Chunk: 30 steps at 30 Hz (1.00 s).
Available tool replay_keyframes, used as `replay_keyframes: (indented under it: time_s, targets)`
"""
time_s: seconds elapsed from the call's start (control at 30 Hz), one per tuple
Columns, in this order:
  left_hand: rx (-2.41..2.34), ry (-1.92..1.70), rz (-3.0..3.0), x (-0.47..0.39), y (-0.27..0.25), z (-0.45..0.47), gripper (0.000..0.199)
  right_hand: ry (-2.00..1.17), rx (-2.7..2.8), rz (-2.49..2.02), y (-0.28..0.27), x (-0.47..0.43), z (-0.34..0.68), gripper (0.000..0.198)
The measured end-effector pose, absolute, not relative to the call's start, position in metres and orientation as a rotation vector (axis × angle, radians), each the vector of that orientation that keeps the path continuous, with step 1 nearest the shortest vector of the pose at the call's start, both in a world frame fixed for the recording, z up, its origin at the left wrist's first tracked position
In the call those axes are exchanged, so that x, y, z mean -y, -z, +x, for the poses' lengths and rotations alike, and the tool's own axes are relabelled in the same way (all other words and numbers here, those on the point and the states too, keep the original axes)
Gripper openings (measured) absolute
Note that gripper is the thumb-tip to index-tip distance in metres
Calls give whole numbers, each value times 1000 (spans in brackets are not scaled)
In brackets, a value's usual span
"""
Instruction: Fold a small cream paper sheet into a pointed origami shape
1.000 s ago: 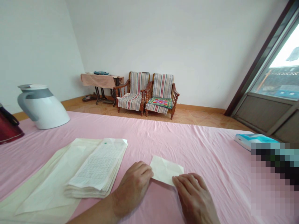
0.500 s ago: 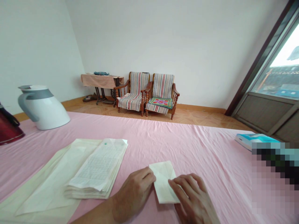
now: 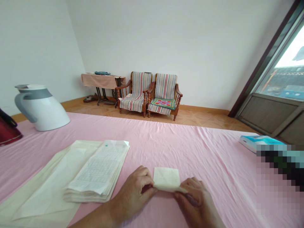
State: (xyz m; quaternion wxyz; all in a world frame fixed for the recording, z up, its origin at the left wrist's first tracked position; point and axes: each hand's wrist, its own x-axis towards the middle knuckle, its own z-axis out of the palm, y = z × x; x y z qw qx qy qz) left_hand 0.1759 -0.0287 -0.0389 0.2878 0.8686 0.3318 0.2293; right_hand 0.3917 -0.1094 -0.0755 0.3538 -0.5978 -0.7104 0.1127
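Note:
A small folded piece of cream paper point(image 3: 166, 178) rests on the pink cloth in front of me. My left hand point(image 3: 140, 188) pinches its near left corner between thumb and fingers. At the near right corner my right hand point(image 3: 193, 198) grips the paper the same way. The near edge is bent up between both hands. To the left lies a stack of grid-printed paper sheets point(image 3: 99, 167), beside larger cream sheets point(image 3: 54, 180) spread flat.
A white and grey jug point(image 3: 46, 109) and a red kettle point(image 3: 8, 128) stand at the left. On the right lies a blue and white packet point(image 3: 258, 141), partly pixelated. Past the pink-covered table point(image 3: 190, 142) are two wooden chairs point(image 3: 162, 95) and a cloth-covered sewing-machine table point(image 3: 102, 82).
The near part of the paper has been folded up and away, so it looks shorter. My right hand has shifted to its near right corner, my left to the near left.

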Motion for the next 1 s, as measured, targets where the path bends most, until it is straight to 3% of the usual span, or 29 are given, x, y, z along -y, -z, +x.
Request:
replay_keyframes:
  time_s: [0.17,0.27,0.53,0.67,1.0]
  targets:
    - [-946,-597,2321,27,38,178,13,-431,1494,-1690,87,102,390,21]
    - [-976,-628,2299,26,41,179,10,-460,1413,-1686,92,99,390,31]
    - [-934,-794,2237,25,59,178,58,-448,1354,-1710,93,92,386,39]
    - [-867,-824,2265,26,60,177,69,-497,1370,-1702,92,90,387,42]
    - [-849,-712,2339,26,48,178,28,-526,1389,-1689,99,88,390,45]
